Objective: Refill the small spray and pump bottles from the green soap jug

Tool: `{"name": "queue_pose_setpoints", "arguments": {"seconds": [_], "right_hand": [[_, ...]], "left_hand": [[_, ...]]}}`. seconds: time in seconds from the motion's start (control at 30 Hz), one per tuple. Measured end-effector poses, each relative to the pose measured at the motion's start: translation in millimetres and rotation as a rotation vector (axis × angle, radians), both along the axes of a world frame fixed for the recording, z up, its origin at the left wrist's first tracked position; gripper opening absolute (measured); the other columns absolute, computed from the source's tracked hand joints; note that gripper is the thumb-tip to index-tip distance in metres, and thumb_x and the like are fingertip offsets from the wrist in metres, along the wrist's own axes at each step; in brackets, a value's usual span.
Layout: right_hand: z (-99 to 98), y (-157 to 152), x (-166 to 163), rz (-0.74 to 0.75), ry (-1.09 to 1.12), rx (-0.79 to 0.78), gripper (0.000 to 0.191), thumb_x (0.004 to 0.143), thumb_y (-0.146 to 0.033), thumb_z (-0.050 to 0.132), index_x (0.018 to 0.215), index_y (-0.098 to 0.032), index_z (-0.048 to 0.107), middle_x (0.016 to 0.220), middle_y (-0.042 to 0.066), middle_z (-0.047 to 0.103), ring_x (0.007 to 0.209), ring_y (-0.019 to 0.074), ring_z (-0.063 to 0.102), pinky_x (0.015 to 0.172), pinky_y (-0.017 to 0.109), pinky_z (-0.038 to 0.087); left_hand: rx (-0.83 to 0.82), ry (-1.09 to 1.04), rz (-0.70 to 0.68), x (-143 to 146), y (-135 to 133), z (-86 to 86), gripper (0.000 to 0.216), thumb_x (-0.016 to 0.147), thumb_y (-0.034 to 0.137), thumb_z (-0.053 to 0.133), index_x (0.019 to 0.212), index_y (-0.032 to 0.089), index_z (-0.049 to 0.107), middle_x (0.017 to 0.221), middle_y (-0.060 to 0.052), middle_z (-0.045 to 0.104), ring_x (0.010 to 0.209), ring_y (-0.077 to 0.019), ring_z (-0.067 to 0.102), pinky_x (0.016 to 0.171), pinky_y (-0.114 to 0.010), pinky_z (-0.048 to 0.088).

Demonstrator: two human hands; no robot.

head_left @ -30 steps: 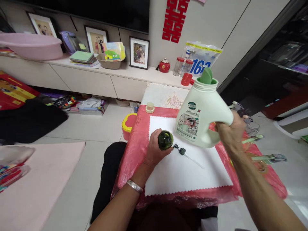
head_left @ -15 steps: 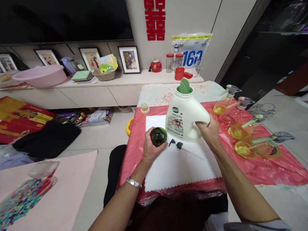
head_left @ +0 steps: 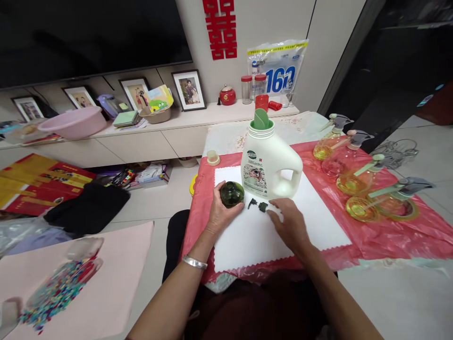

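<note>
My left hand (head_left: 220, 213) is wrapped round a dark green, see-through bottle (head_left: 232, 194), whose open neck faces up. On the white mat (head_left: 244, 241) beside it lies a black pump head (head_left: 262, 207) with a separate-looking nozzle part. My right hand (head_left: 290, 224) reaches over the pump, thumb and fingers apart near its collar; the pump's tube is hidden beneath it. Just behind, a large white detergent jug (head_left: 272, 165) with a green inner rim stands upright, untouched. A pale translucent cap (head_left: 213, 158) sits to the left of the jug.
Several spray bottles (head_left: 357, 182) with yellow or pink contents stand at the right on the red plastic cover (head_left: 385, 236). A roll of tape (head_left: 406, 210) lies by them. Small coloured pieces (head_left: 58, 290) are spread on a pink table at the left.
My right hand has let go of the jug's handle and come down to the pump on the mat. The left hand still holds the bottle; the camera view has shifted slightly.
</note>
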State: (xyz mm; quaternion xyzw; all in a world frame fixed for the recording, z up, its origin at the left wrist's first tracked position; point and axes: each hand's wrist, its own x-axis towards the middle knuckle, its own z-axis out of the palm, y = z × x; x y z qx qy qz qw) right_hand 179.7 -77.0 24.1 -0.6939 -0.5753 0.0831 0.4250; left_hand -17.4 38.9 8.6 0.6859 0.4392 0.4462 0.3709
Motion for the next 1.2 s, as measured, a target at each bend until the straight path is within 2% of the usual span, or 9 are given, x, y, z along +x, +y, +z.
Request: {"name": "queue_pose_setpoints", "arguments": {"seconds": [0.07,0.2,0.4,0.53,0.67,0.77,0.87,1.03,1.2], "right_hand": [[-3.8,8.6,-11.4,0.049,-0.066,-0.075,0.023,0.085,-0.024,0.060,0.107,-0.020,0.066,0.109,0.010,0.066,0.103,0.0269,0.056,0.089,0.042,0.049],[-11.7,25.3,-25.6,0.052,-0.140,-0.200,0.018,0.084,-0.016,0.061,0.101,-0.019,0.065,0.103,0.014,0.063,0.099,0.0290,0.051,0.082,0.042,0.045],[-7.5,24.7,-29.4,0.069,-0.064,-0.217,0.014,0.082,-0.010,0.060,0.092,-0.015,0.067,0.094,0.015,0.062,0.095,0.0288,0.054,0.082,0.043,0.045],[12.9,14.9,-20.4,0.129,0.125,-0.124,0.024,0.087,-0.026,0.060,0.109,-0.020,0.069,0.106,0.009,0.069,0.098,0.0240,0.061,0.086,0.040,0.050],[41.8,8.4,-13.1,0.142,0.330,-0.003,0.037,0.092,-0.043,0.056,0.120,-0.021,0.067,0.111,0.008,0.071,0.089,0.0193,0.066,0.075,0.034,0.055],[67.4,5.4,-16.1,0.154,0.728,0.190,0.039,0.085,-0.040,0.069,0.120,-0.022,0.067,0.112,0.007,0.071,0.087,0.0181,0.068,0.076,0.035,0.058],[93.6,4.4,-24.9,0.222,1.016,0.386,0.034,0.081,-0.029,0.076,0.114,-0.026,0.070,0.111,0.004,0.070,0.090,0.0176,0.070,0.089,0.039,0.058],[117.2,14.3,-41.5,0.373,1.068,0.494,0.027,0.086,-0.029,0.072,0.113,-0.026,0.069,0.108,0.004,0.070,0.096,0.0207,0.071,0.103,0.049,0.052],[111.1,32.7,-56.4,0.440,1.088,0.499,0.025,0.088,-0.026,0.069,0.114,-0.026,0.068,0.112,0.004,0.068,0.098,0.0198,0.071,0.105,0.049,0.051]], "left_hand": [[0.012,0.019,-0.028,-1.7,2.9,-0.2,0.084,0.066,0.028,0.082,0.136,0.022,0.037,0.132,-0.012,0.057,0.120,-0.0279,0.062,0.103,-0.047,0.052],[0.055,0.044,-0.072,-3.6,6.9,0.4,0.081,0.068,0.030,0.082,0.135,0.023,0.037,0.133,-0.011,0.055,0.121,-0.0303,0.061,0.102,-0.049,0.052],[-0.098,0.054,-0.044,-3.8,0.9,9.1,0.088,0.062,0.028,0.085,0.136,0.023,0.037,0.133,-0.012,0.055,0.124,-0.0293,0.059,0.106,-0.050,0.047],[-0.118,0.033,-0.036,-4.3,-2.2,10.2,0.089,0.062,0.027,0.084,0.138,0.023,0.037,0.136,-0.012,0.055,0.127,-0.0293,0.057,0.108,-0.049,0.045],[-0.083,0.043,-0.002,-4.6,-7.3,11.4,0.089,0.061,0.027,0.086,0.137,0.022,0.041,0.138,-0.012,0.055,0.130,-0.0307,0.054,0.110,-0.048,0.043],[-0.072,0.036,-0.013,-4.4,-20.0,12.1,0.090,0.058,0.027,0.088,0.136,0.022,0.045,0.138,-0.012,0.056,0.129,-0.0317,0.055,0.111,-0.049,0.043],[-0.095,0.012,-0.025,-2.7,-38.6,10.8,0.091,0.055,0.027,0.089,0.136,0.023,0.047,0.136,-0.011,0.058,0.127,-0.0327,0.057,0.109,-0.050,0.045],[-0.166,0.023,-0.079,2.1,-60.0,8.2,0.094,0.055,0.027,0.089,0.139,0.024,0.045,0.136,-0.011,0.058,0.125,-0.0329,0.058,0.107,-0.051,0.047],[-0.138,0.031,-0.090,2.6,-60.9,6.3,0.095,0.056,0.028,0.089,0.140,0.023,0.044,0.135,-0.012,0.057,0.128,-0.0340,0.055,0.110,-0.053,0.044]]}}
